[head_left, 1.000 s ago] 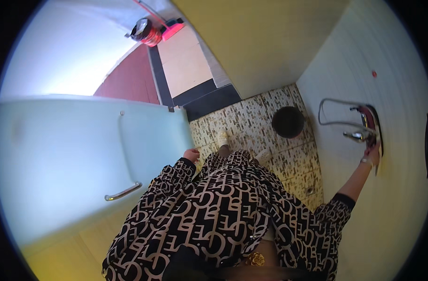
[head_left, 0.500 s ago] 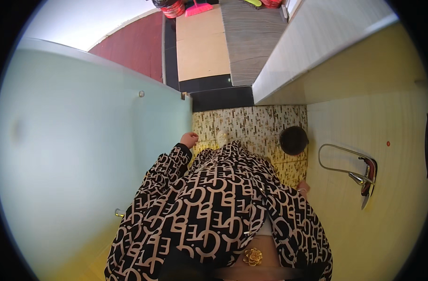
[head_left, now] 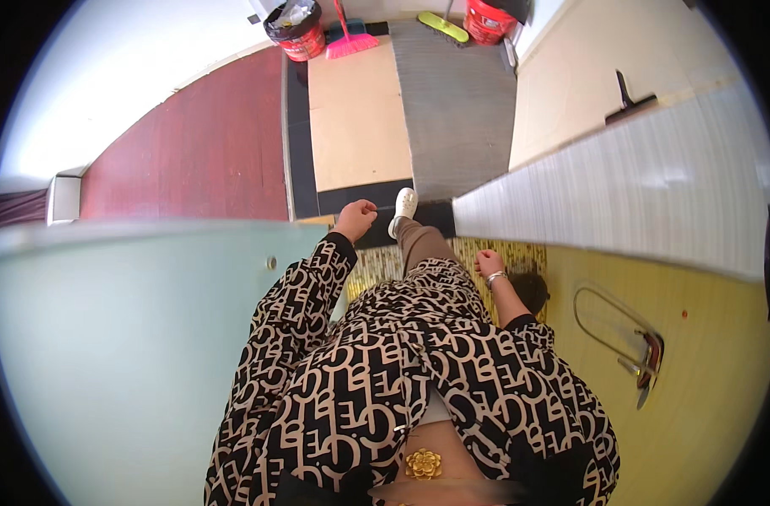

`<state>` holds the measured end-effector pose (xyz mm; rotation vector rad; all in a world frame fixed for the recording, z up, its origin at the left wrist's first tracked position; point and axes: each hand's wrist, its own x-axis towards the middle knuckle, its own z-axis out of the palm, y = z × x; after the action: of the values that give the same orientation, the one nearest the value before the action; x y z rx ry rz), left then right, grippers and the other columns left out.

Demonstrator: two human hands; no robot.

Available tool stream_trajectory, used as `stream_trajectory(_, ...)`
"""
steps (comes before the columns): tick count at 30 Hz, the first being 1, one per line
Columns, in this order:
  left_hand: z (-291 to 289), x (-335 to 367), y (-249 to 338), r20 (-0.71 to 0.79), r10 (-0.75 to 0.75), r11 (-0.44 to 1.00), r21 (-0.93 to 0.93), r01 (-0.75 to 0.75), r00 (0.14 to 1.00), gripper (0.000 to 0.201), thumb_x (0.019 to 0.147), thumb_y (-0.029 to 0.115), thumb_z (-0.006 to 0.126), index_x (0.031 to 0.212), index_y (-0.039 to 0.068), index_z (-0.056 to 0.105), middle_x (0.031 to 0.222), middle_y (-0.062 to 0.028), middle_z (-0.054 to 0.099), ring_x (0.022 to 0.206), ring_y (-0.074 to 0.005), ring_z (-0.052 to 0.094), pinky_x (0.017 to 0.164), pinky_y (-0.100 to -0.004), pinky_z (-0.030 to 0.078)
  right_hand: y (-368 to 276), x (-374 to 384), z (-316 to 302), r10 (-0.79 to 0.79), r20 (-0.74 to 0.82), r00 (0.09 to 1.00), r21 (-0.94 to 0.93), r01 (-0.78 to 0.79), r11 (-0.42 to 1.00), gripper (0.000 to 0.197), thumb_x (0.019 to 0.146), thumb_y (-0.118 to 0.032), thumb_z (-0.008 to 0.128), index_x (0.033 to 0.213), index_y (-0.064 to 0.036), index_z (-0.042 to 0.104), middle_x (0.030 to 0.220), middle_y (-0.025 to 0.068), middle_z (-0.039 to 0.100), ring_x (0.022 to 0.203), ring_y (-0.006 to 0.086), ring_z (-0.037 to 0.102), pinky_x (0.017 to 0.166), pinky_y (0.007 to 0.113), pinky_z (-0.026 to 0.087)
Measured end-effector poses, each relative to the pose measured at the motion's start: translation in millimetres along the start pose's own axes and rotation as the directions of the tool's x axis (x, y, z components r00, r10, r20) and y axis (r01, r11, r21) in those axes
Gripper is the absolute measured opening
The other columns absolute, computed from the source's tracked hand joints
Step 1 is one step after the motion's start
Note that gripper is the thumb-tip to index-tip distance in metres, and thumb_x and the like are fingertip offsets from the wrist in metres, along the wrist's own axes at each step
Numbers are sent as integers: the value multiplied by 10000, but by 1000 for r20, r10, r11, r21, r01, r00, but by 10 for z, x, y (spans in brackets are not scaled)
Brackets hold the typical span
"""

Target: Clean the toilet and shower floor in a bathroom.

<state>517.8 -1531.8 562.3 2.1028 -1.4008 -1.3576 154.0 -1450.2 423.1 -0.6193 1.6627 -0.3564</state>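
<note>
Dark bucket [head_left: 533,292]: on the mosaic floor [head_left: 376,271], close to the shower wall [head_left: 587,405]; your right forearm covers part of it in this view.
Right hand [head_left: 489,263]: near the bucket in view, no contact confirmed. Your fingers are bent and no object shows in them; the palm is hidden, so how far they close cannot be told. A silver bracelet [head_left: 497,277] sits at the wrist.
Frosted door [head_left: 123,354]: on your left, its far end near your left hand [head_left: 357,221].
Left hand: raised ahead of you, appearing apart from the door. Fingers are loosely curled, with nothing visible in them; the inner palm is out of sight, so its exact closure cannot be told.
Dark sill [head_left: 436,221]: your white shoe [head_left: 405,204] is forward at this strip; your other foot is not visible.
Step in hand: judged to be a stride out over the sill, both hands unoccupied as far as seen.
Next move calls for: in my judgement, firm weight on the front shoe, the rear foot lifted clear of the sill, and your elbows kept off the door and the bucket.
Mixer tap [head_left: 652,358]: on the shower wall, well apart from your hands, with a looped hose [head_left: 581,308].
Beyond the sill: pink broom [head_left: 352,45], lined red bin [head_left: 299,40] and green brush [head_left: 442,28], all out of reach.
</note>
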Motion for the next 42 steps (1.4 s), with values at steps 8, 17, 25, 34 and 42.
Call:
stream_trajectory(8,-1293,1132,-236,-95,-201,972,102,210,975,238,744,179,615,918,22,655,782,-114,663,591,-199,637,569,-311,515,-1230,1375,628,61,104,993,-182,-41,983,168,833,-160,554,754,-28,624,622,68,607,475,151,578,403,288,444)
stream_trajectory(17,-2259,1833,-710,-205,-464,871,-285,401,862,237,777,136,597,982,24,636,734,-69,648,597,-165,653,469,-289,495,-3302,2377,853,-32,71,997,-89,39,995,175,844,-206,572,887,-42,615,664,43,612,491,122,567,415,263,443)
stream_trajectory(25,-3331,3385,-519,-197,-534,834,-282,474,822,297,764,116,620,1045,20,617,775,-89,650,594,-175,632,489,-288,495,-3903,2851,840,23,-114,993,99,-12,995,190,845,-220,566,782,-47,614,637,55,603,457,138,545,390,277,428)
stream_trajectory(34,-4551,6282,1766,-296,30,965,-239,-105,955,312,802,109,616,1097,21,567,786,-17,604,645,-93,577,511,-224,444,-3881,2786,1226,382,-138,914,377,-308,874,151,823,-138,591,859,5,626,660,88,607,498,166,557,417,304,437)
stream_trajectory(42,-5297,7756,3062,-276,192,937,-233,-259,942,496,794,60,621,1260,63,453,1108,-103,586,913,-166,600,618,-280,522,-4325,3950,1500,83,88,993,-560,-19,829,389,878,-333,435,669,-60,618,546,97,576,498,210,564,482,360,438)
